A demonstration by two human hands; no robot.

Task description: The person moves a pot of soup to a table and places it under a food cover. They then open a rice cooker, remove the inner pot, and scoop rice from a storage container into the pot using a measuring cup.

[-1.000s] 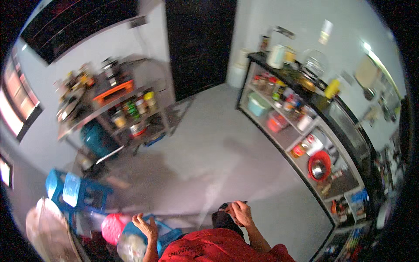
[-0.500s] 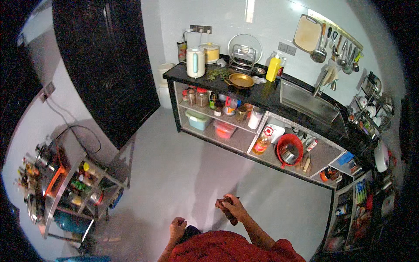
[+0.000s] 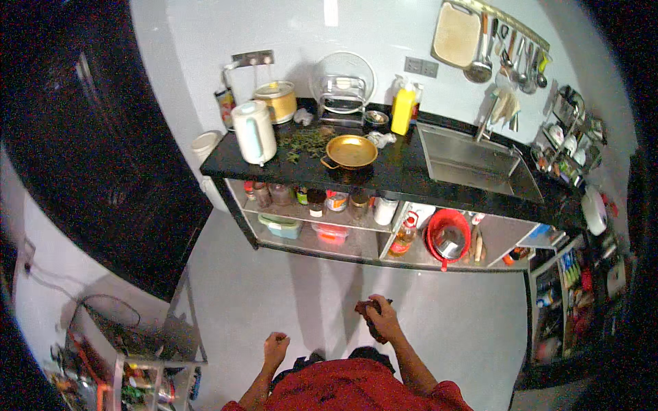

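Observation:
My right hand [image 3: 386, 320] is closed around a long dark brown object [image 3: 375, 333] with a lumpy outline, held out in front of my body above the floor. Its exact kind cannot be made out. To the left, my left hand [image 3: 275, 349] hangs in front of me with its fingers curled in, and nothing shows in it. Both hands are well short of the black counter [image 3: 301, 171]. On that counter are a golden two-handled pan [image 3: 351, 151], green leafy sprigs [image 3: 301, 142] and a white kettle [image 3: 254, 133].
A metal sink [image 3: 473, 164] is set into the counter, with a yellow pump bottle [image 3: 403, 109] to its left. Underneath, open shelves hold jars and a red basket [image 3: 439, 229]. A dark door [image 3: 89, 137] stands left; a shelf rack [image 3: 137, 383] is at lower left.
I have come closer to the counter and the view has shifted. The brown object is still in my right hand; my left hand is still curled.

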